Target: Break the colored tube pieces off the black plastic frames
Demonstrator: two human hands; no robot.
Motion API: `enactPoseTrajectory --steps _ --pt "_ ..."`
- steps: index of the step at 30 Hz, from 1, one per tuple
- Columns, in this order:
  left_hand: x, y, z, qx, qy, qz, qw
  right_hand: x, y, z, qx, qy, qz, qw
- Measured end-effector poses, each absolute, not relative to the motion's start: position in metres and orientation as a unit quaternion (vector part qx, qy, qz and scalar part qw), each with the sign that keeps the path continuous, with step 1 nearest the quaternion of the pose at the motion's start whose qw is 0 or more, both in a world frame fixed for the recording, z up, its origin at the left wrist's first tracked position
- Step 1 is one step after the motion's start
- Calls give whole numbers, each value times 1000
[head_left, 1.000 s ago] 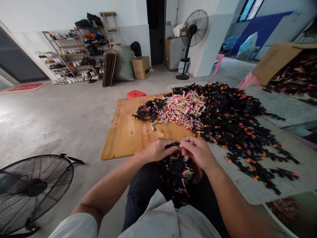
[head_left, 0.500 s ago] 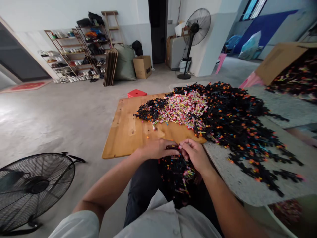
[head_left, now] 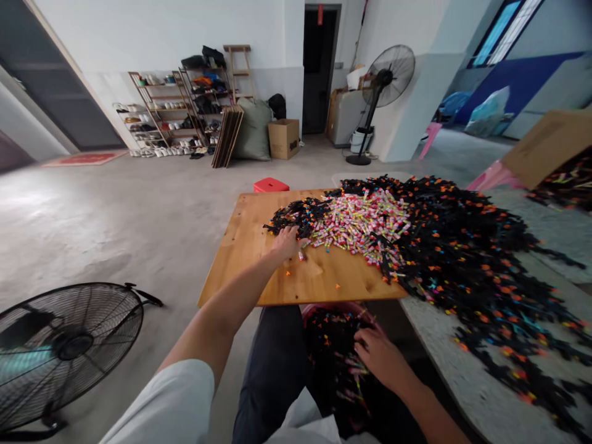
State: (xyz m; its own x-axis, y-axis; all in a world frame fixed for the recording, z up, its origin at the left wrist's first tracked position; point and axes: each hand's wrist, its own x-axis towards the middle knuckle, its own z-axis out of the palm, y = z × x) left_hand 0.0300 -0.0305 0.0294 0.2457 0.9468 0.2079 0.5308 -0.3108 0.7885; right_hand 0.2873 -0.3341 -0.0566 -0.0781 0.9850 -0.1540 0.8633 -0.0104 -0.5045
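Nearest, the right hand (head_left: pixel 377 357) lies low in the lap, palm down on the black and coloured pieces that fill a red basin (head_left: pixel 324 306) tucked under the edge of the wooden board (head_left: pixel 250 246). Its fingers are spread loosely on the pieces; whether they pinch one is hard to tell from this angle. The two hands are well apart.

Farther out, the left arm stretches over the board, and the left hand (head_left: pixel 287 242) rests on the near edge of a small heap of black sticks (head_left: pixel 296 216) with coloured tips. Its fingers curl down into the heap, though a grip on any one stick cannot be made out. A few loose orange bits lie on the bare wood just beside it.

To the right of that heap lies a pile of pink and white pieces (head_left: pixel 365 223), and beyond it a much larger spread of black sticks (head_left: pixel 467 246) runs across the stone table (head_left: pixel 444 345).

On the floor to the left stands a fan (head_left: pixel 65 345). Farther back are a red stool (head_left: pixel 271 184) and a shoe rack (head_left: pixel 160 114) against the wall.
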Motion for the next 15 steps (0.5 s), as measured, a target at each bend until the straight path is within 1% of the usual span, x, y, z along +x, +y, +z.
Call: enactPoseTrajectory --steps 2,4,7,9,12,15 --pt "48 -21 27 739 544 284 276 282 -323 -45 -673 -690 242 110" --pt "62 -12 27 717 569 260 306 276 -309 -29 -672 -692 240 104" --pt "66 0 25 653 579 299 386 264 -287 -6 -658 -698 244 140" --pt "59 5 24 622 580 325 415 252 -267 10 -652 -701 241 160" --pt "39 3 22 559 568 380 470 224 -224 29 -665 -702 198 163" --pt "17 -11 21 476 522 441 553 189 -171 40 -685 -688 177 162"
